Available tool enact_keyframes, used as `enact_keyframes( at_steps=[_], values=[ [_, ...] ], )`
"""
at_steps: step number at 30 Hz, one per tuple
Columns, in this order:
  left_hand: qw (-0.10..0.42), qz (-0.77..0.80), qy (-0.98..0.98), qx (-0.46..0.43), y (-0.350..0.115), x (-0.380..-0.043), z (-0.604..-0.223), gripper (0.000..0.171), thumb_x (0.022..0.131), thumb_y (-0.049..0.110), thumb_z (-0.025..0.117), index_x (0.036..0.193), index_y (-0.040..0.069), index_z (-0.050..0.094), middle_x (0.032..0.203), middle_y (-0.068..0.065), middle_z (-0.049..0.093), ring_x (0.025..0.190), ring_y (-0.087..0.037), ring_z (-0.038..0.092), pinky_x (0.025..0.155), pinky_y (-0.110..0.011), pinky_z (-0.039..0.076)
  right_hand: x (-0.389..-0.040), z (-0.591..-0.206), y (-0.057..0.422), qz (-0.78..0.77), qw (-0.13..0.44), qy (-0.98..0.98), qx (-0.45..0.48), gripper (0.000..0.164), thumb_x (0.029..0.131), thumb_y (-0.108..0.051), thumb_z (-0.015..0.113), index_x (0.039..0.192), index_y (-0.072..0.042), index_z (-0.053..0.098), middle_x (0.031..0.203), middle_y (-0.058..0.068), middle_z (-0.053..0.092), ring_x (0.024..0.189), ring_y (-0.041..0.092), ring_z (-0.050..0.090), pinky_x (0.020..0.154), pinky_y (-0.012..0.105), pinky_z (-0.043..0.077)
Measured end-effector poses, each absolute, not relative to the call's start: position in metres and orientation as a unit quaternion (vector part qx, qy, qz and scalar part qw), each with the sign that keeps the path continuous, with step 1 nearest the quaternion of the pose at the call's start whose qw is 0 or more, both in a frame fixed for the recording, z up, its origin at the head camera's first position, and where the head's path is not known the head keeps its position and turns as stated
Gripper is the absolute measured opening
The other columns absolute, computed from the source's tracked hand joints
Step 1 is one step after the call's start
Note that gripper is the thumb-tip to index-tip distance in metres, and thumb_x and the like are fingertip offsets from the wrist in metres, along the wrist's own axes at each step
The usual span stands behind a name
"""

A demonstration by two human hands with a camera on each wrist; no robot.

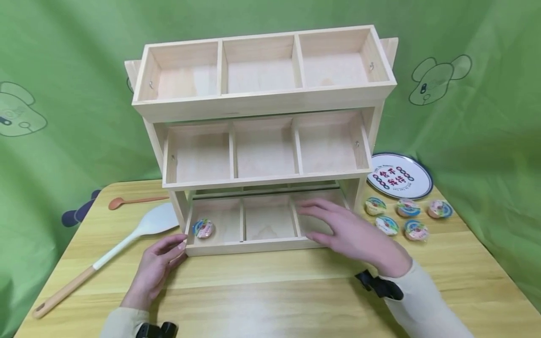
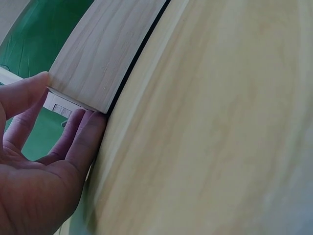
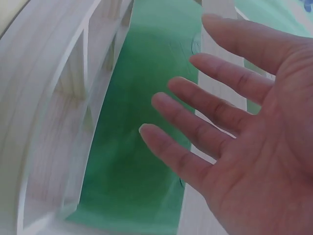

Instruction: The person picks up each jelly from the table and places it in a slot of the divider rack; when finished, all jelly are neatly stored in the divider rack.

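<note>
A pale wooden three-tier rack point(image 1: 266, 105) stands on the table, each tier split into three compartments. My left hand point(image 1: 158, 267) touches the left front corner of the bottom tier. In the left wrist view, its thumb point(image 2: 29, 90) meets the top of that corner while other fingers lie lower against the end. A small sealed cup with a printed lid point(image 1: 204, 228) sits in the bottom tier's left compartment. My right hand point(image 1: 351, 230) hovers over the right compartment of the same tier, fingers spread and palm bare in the right wrist view.
Several similar sealed cups point(image 1: 407, 208) lie right of the rack, before a white plate with a blue rim point(image 1: 399, 176). On the left lie a white spatula with a wooden handle point(image 1: 154, 219) and an orange-brown spoon point(image 1: 116, 203). Green cloth point(image 1: 486, 141) hangs behind.
</note>
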State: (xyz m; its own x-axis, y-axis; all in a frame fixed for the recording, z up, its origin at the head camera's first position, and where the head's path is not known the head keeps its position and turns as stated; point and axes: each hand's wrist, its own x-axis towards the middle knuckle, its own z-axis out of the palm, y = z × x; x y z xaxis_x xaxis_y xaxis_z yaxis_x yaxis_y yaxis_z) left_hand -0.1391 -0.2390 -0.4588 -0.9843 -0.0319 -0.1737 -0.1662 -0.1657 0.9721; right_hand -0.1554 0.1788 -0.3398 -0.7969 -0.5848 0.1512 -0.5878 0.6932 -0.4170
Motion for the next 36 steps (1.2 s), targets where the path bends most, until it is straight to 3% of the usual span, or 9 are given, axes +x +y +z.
enact_keyframes(
  at_steps=[8, 14, 20, 29, 36],
  values=[
    [0.045, 0.757, 0.648, -0.076, -0.24, -0.139, -0.46, 0.024, 0.091, -0.002, 0.063, 0.114, 0.001, 0.068, 0.119, -0.011, 0.059, 0.108, -0.022, 0.062, 0.096, -0.035, 0.053, -0.147, -0.341, 0.215, 0.214, 0.022, -0.933, 0.288, 0.053, 0.089, -0.018, 0.073, 0.138, -0.009, 0.055, 0.143, 0.008, 0.049, 0.125, 0.032, 0.05, 0.103, 0.054, 0.044],
    [0.047, 0.757, 0.647, -0.074, -0.239, -0.141, -0.461, 0.026, 0.091, -0.001, 0.063, 0.117, -0.004, 0.064, 0.118, -0.009, 0.06, 0.109, -0.023, 0.061, 0.096, -0.035, 0.053, -0.14, -0.344, 0.242, 0.199, 0.038, -0.943, 0.263, 0.051, 0.088, -0.016, 0.074, 0.135, -0.007, 0.057, 0.139, 0.014, 0.051, 0.123, 0.039, 0.05, 0.101, 0.064, 0.04],
    [0.045, 0.757, 0.648, -0.074, -0.24, -0.14, -0.461, 0.025, 0.091, -0.002, 0.063, 0.116, -0.003, 0.065, 0.119, -0.011, 0.059, 0.108, -0.023, 0.062, 0.096, -0.035, 0.053, -0.135, -0.35, 0.272, 0.204, 0.073, -0.946, 0.243, 0.054, 0.083, -0.013, 0.079, 0.132, -0.003, 0.057, 0.134, 0.019, 0.053, 0.117, 0.043, 0.052, 0.093, 0.064, 0.045],
    [0.042, 0.756, 0.649, -0.074, -0.24, -0.138, -0.461, 0.024, 0.092, -0.002, 0.063, 0.116, 0.0, 0.067, 0.118, -0.008, 0.06, 0.108, -0.023, 0.062, 0.095, -0.035, 0.053, -0.133, -0.364, 0.309, 0.192, 0.085, -0.958, 0.193, 0.056, 0.083, -0.016, 0.079, 0.131, -0.001, 0.056, 0.133, 0.025, 0.049, 0.116, 0.05, 0.048, 0.09, 0.073, 0.039],
    [0.044, 0.759, 0.646, -0.068, -0.24, -0.137, -0.46, 0.024, 0.092, -0.002, 0.062, 0.116, 0.0, 0.067, 0.115, -0.003, 0.062, 0.107, -0.02, 0.062, 0.096, -0.034, 0.053, -0.134, -0.378, 0.335, 0.178, 0.054, -0.972, 0.14, 0.061, 0.082, -0.016, 0.079, 0.132, 0.007, 0.052, 0.139, 0.033, 0.039, 0.116, 0.057, 0.042, 0.091, 0.076, 0.034]
  ],
)
